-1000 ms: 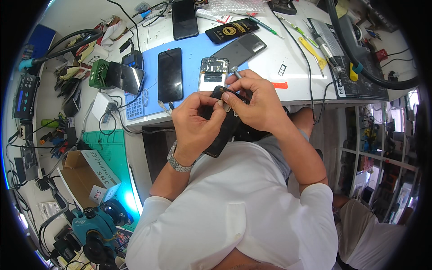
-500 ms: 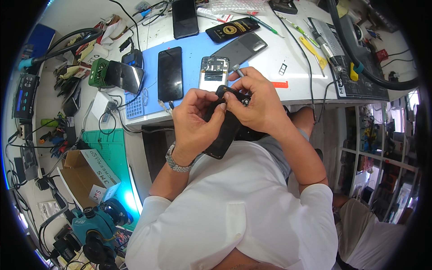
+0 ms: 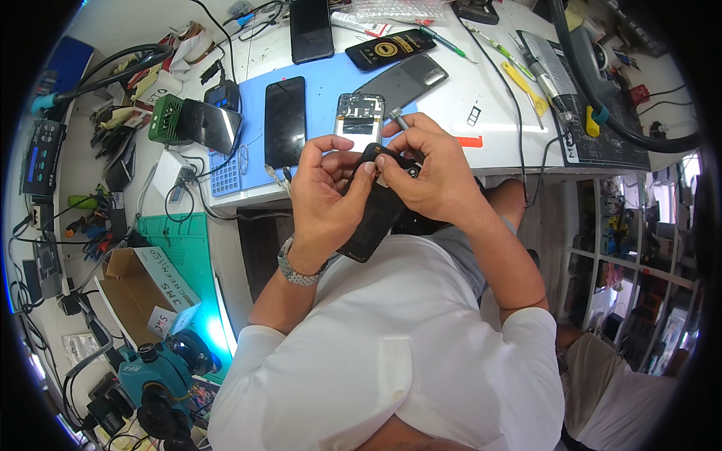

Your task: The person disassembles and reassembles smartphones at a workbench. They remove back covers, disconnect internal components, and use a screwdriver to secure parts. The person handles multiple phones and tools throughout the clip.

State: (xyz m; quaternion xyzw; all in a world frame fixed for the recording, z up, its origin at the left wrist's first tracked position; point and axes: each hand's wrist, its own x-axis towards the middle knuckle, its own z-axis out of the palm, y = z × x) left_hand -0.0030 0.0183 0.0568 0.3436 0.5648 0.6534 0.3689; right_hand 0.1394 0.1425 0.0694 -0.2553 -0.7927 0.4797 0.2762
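Note:
Just over the table's near edge, a black phone part [image 3: 371, 224], a long flat panel, is held tilted between both hands. My left hand [image 3: 325, 192] supports its left side with the thumb near the top end, while the index finger is raised off it. My right hand [image 3: 436, 169] pinches the upper end, thumb on the surface. A grey metal tool with a round head [image 3: 398, 118] pokes out between the right fingers; its kind is unclear. Beyond the hands lies an opened phone [image 3: 361, 113] with its inside exposed. The fingers hide part of the panel's top.
On the blue mat [image 3: 254, 124] rests a black phone [image 3: 285, 120]. Behind are a grey back cover [image 3: 412, 84] and a black screen [image 3: 387, 49]. Right of them lie a yellow pry tool [image 3: 524, 86] and a small tray frame [image 3: 473, 114]. A teal microscope [image 3: 158, 379] stands lower left.
My left index finger has straightened and lifted away from the panel's top. The panel's lower end has shifted slightly up and left. My right hand stays nearly still.

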